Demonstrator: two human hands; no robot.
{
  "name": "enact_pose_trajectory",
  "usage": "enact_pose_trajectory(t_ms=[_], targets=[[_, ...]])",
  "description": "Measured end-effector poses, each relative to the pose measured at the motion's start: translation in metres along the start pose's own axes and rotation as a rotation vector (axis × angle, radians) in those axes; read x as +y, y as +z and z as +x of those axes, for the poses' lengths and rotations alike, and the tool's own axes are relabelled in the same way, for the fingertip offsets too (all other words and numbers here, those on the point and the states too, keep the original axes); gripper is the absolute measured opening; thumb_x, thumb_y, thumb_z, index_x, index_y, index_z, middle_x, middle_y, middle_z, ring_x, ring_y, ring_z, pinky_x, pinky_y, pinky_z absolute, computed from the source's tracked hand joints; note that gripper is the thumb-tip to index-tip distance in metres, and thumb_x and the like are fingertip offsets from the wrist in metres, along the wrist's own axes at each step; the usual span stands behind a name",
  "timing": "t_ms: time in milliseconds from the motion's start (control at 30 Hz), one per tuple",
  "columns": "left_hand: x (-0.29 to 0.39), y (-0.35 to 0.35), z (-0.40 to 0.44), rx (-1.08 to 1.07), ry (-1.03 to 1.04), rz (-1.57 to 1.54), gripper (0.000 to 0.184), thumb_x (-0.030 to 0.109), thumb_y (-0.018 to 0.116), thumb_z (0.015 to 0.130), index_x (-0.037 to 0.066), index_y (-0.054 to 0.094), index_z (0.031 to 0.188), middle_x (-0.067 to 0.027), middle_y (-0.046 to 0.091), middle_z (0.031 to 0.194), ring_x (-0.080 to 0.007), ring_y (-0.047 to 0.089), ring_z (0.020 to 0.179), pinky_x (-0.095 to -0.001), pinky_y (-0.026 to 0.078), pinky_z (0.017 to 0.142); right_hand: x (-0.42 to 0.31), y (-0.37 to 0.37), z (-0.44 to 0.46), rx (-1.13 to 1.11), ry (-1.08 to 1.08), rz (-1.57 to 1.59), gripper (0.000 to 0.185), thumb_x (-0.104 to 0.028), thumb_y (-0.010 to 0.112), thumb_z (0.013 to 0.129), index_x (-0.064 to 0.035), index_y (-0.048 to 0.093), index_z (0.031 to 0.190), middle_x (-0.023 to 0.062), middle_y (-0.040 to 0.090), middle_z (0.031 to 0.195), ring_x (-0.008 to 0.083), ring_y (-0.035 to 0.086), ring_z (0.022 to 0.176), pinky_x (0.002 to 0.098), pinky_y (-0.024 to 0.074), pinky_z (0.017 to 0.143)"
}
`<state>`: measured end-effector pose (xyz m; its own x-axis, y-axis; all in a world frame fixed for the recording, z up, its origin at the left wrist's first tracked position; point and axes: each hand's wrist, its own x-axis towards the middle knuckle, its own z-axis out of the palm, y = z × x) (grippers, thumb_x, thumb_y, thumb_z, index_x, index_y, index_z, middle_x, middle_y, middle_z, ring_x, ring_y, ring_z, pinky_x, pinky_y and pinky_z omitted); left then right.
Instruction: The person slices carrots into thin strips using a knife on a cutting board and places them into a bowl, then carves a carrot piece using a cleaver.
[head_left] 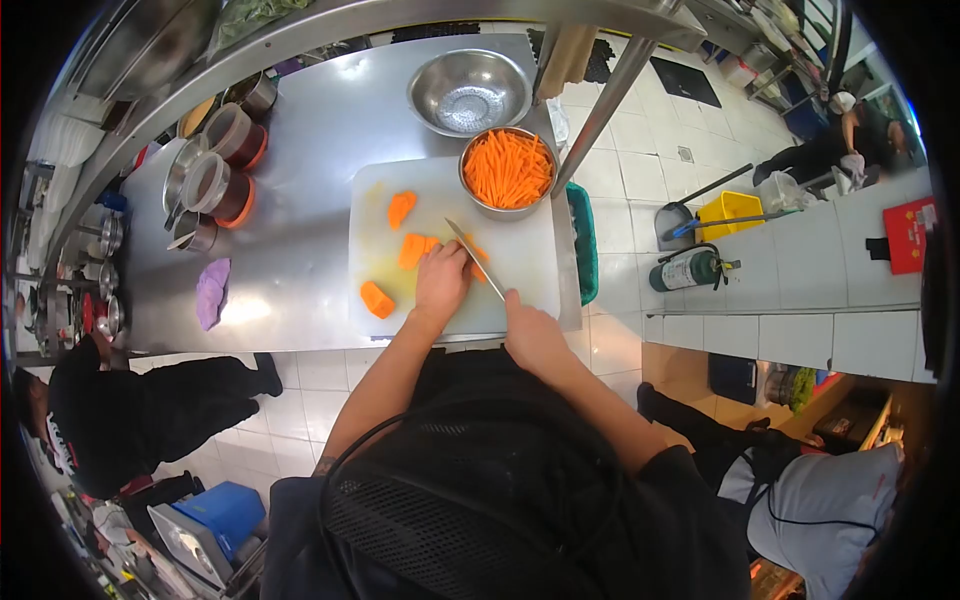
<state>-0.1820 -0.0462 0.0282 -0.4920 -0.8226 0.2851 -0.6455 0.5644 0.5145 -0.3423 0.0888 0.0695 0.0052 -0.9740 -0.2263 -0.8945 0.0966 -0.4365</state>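
Note:
My right hand (535,333) grips the handle of a kitchen knife (474,257), its blade pointing away and to the left. Beside the blade, my left hand (443,280) has its fingers curled down on a piece of carrot (433,244). Both hands work over a white cutting board (375,345). Other carrot chunks lie on it: one (401,209) at the upper left, one (377,299) at the lower left, one (411,251) next to my left fingers. Orange bits show right of the blade. At the board's upper right, a metal bowl (508,211) holds many carrot strips (507,170).
A large metal bowl (469,92) stands at the back. Containers of dark sauce (215,188) and a purple cloth (212,292) are on the left of the steel table (300,200). A metal post (615,95) rises at right. Other people stand left, right and far right.

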Motion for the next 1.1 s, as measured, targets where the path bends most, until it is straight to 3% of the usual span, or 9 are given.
enact_pose_trajectory(t_ms=[200, 300, 367, 600, 667, 767, 867, 967, 1100], targets=[[-0.016, 0.016, -0.009, 0.030, -0.010, 0.016, 0.014, 0.014, 0.073, 0.089, 0.009, 0.074, 0.102, -0.0061, 0.069, 0.108, -0.0310, 0.062, 0.100, -0.0462, 0.049, 0.086, -0.037, -0.040, 0.004, -0.020, -0.063, -0.019, 0.032, -0.006, 0.050, 0.096, 0.0057, 0.049, 0.126, 0.0246, 0.071, 0.082, 0.0445, 0.073, 0.076, 0.0546, 0.0581, 0.068], [-0.012, 0.013, -0.013, 0.055, -0.011, -0.018, 0.014, 0.014, 0.073, 0.089, 0.009, 0.072, 0.103, -0.0058, 0.069, 0.108, -0.0306, 0.062, 0.101, -0.0460, 0.048, 0.087, -0.032, -0.022, -0.010, -0.124, 0.090, 0.025, 0.031, -0.001, 0.052, 0.092, 0.0053, 0.047, 0.122, 0.0279, 0.070, 0.083, 0.0475, 0.071, 0.080, 0.0590, 0.0553, 0.073], [-0.014, 0.016, -0.013, 0.066, -0.001, 0.012, 0.017, 0.014, 0.074, 0.089, 0.009, 0.072, 0.105, -0.0055, 0.069, 0.109, -0.0304, 0.062, 0.102, -0.0457, 0.047, 0.087, -0.016, 0.010, 0.017, 0.019, -0.005, 0.080, 0.032, -0.002, 0.053, 0.092, 0.0057, 0.048, 0.123, 0.0282, 0.070, 0.083, 0.0472, 0.071, 0.079, 0.0595, 0.0554, 0.073], [-0.015, 0.018, -0.020, 0.087, 0.002, 0.057, 0.021, 0.016, 0.075, 0.089, 0.010, 0.070, 0.109, -0.0038, 0.068, 0.112, -0.0284, 0.061, 0.104, -0.0437, 0.043, 0.089, -0.045, -0.023, -0.007, -0.083, 0.110, 0.057, 0.030, -0.002, 0.053, 0.091, 0.0051, 0.049, 0.121, 0.0282, 0.070, 0.083, 0.0475, 0.071, 0.077, 0.0601, 0.0551, 0.072], [-0.014, 0.018, -0.020, 0.078, -0.007, 0.053, 0.021, 0.016, 0.075, 0.089, 0.010, 0.070, 0.108, -0.0037, 0.068, 0.111, -0.0284, 0.061, 0.105, -0.0438, 0.043, 0.091, -0.022, 0.010, 0.006, 0.074, 0.005, 0.090, 0.022, -0.005, 0.050, 0.096, 0.0041, 0.049, 0.116, 0.0256, 0.072, 0.081, 0.0446, 0.074, 0.079, 0.0578, 0.0579, 0.072], [-0.017, 0.020, -0.024, 0.073, 0.008, 0.063, 0.020, 0.016, 0.075, 0.089, 0.010, 0.070, 0.108, -0.0040, 0.068, 0.112, -0.0285, 0.061, 0.106, -0.0438, 0.043, 0.092, -0.038, -0.011, 0.049, 0.035, 0.022, 0.088, 0.022, -0.004, 0.051, 0.095, 0.0041, 0.050, 0.115, 0.0268, 0.072, 0.082, 0.0453, 0.074, 0.080, 0.0587, 0.0579, 0.073], [-0.019, 0.019, -0.021, 0.077, 0.004, 0.059, 0.019, 0.016, 0.075, 0.090, 0.009, 0.069, 0.108, -0.0050, 0.068, 0.112, -0.0287, 0.061, 0.107, -0.0440, 0.043, 0.093, -0.062, -0.044, 0.005, -0.041, 0.070, 0.068, 0.021, -0.003, 0.051, 0.095, 0.0044, 0.051, 0.114, 0.0278, 0.072, 0.083, 0.0456, 0.074, 0.079, 0.0588, 0.0579, 0.073], [-0.015, 0.019, -0.023, 0.089, -0.005, 0.032, 0.018, 0.014, 0.074, 0.090, 0.009, 0.069, 0.106, -0.0060, 0.069, 0.111, -0.0291, 0.062, 0.107, -0.0444, 0.043, 0.093, -0.029, 0.008, 0.012, 0.044, 0.092, 0.159, 0.019, -0.002, 0.051, 0.095, 0.0041, 0.052, 0.113, 0.0281, 0.072, 0.085, 0.0460, 0.074, 0.081, 0.0585, 0.0581, 0.074], [-0.015, 0.018, -0.021, 0.082, -0.006, 0.027, 0.016, 0.012, 0.074, 0.090, 0.008, 0.069, 0.104, -0.0068, 0.069, 0.111, -0.0296, 0.062, 0.106, -0.0449, 0.043, 0.095, -0.039, -0.017, 0.048, 0.007, 0.067, 0.118, 0.020, -0.003, 0.050, 0.095, 0.0044, 0.052, 0.113, 0.0286, 0.072, 0.086, 0.0467, 0.074, 0.083, 0.0584, 0.0579, 0.076]])
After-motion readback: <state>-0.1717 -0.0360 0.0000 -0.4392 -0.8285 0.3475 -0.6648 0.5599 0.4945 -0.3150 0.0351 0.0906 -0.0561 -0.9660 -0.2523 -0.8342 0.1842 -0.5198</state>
